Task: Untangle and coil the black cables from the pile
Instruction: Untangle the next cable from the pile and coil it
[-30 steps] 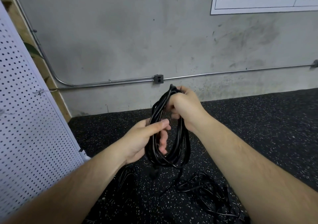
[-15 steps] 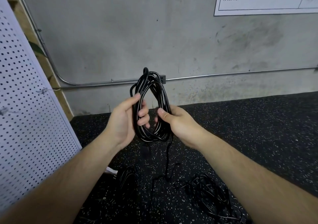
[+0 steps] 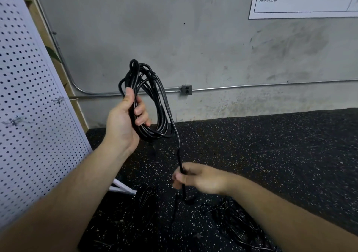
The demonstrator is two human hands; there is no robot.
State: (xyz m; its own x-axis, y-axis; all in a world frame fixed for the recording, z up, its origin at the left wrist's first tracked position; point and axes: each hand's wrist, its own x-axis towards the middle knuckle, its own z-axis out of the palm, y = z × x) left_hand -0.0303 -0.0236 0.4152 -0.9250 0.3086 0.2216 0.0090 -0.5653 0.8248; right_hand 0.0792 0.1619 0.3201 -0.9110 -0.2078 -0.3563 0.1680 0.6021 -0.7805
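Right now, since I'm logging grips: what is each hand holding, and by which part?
The left hand grips the coiled black cable by the left side of its loops. The right hand pinches the same cable's loose tail below the coil.

The left grip (image 3: 124,124) holds a coil of black cable (image 3: 160,124) upright in front of the grey wall (image 3: 193,38), thumb along its outer side and fingers curled through the loops. One strand (image 3: 179,149) runs down from the coil to the right grip (image 3: 201,178), which pinches it and looks blurred. Below, tangled cables (image 3: 232,218) lie on the speckled black floor (image 3: 271,155). A white pegboard (image 3: 29,116) stands at the left.
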